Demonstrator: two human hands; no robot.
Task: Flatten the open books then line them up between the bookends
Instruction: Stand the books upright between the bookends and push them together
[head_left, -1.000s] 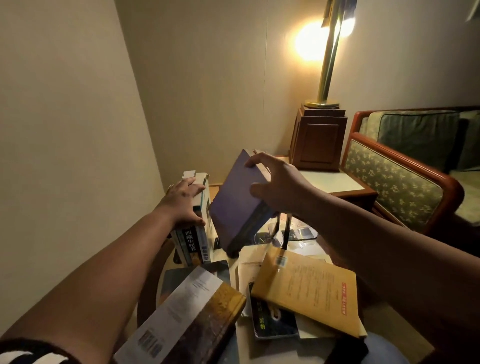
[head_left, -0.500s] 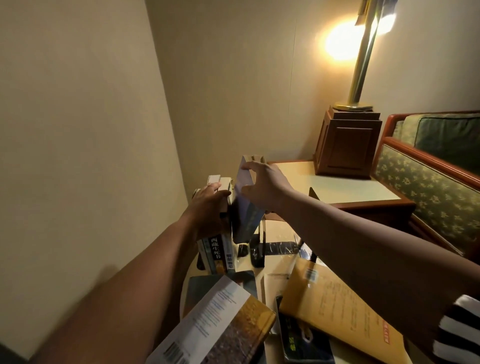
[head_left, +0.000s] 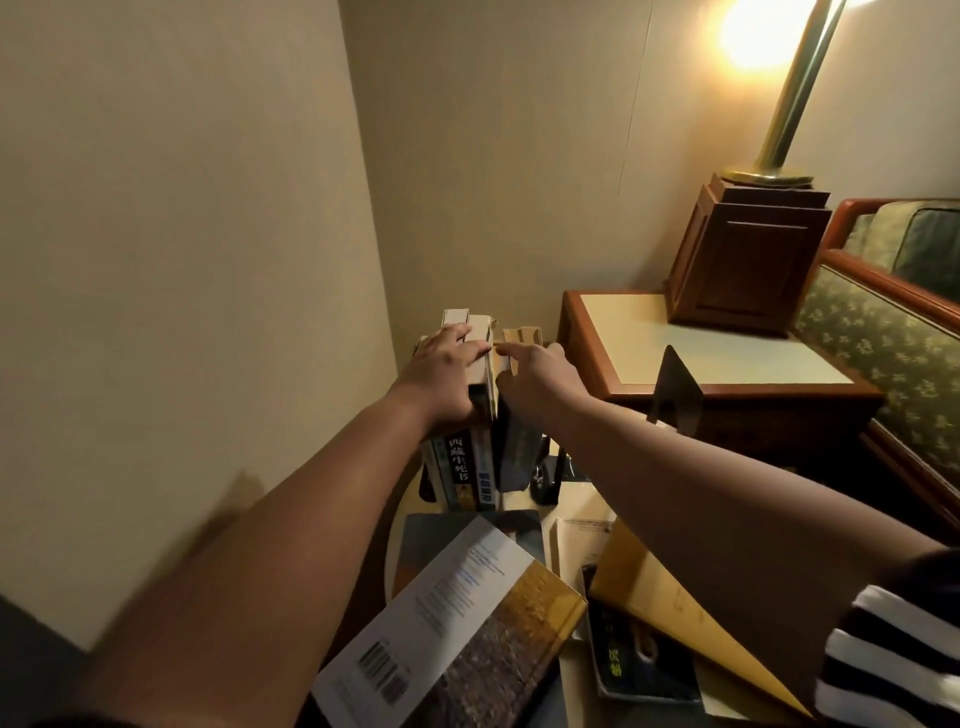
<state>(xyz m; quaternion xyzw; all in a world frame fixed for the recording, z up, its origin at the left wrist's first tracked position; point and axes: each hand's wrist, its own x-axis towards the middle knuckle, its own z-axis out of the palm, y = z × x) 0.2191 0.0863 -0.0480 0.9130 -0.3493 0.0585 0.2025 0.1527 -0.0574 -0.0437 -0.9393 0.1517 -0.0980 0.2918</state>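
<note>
- Head view, far side: books stand upright in a short row at the back of the bench (head_left: 519, 506), beside the wall. The left hand (head_left: 441, 371) lies curled over the tops of the upright books (head_left: 462, 462), gripping them, probably so the row does not topple while another book joins it.
- Head view, centre: the right hand (head_left: 535, 376) rests on the top edge of the dark blue book (head_left: 514, 447), fingers loosely extended rather than clenched. It seems to press the book against the row. That book stands upright, touching the others.
- Head view, bookends: one black bookend (head_left: 675, 389) stands well apart to the right, near the wooden side table (head_left: 597, 332). Another dark piece (head_left: 545, 478) sits just beside the blue book; whether it is a bookend I cannot tell.
- Head view, near side: a white-and-gold book (head_left: 457, 618), a yellow book (head_left: 670, 608) and a dark book (head_left: 634, 660) lie overlapping on the bench, not yet lined up. By my judgement, the task is early to midway.
</note>
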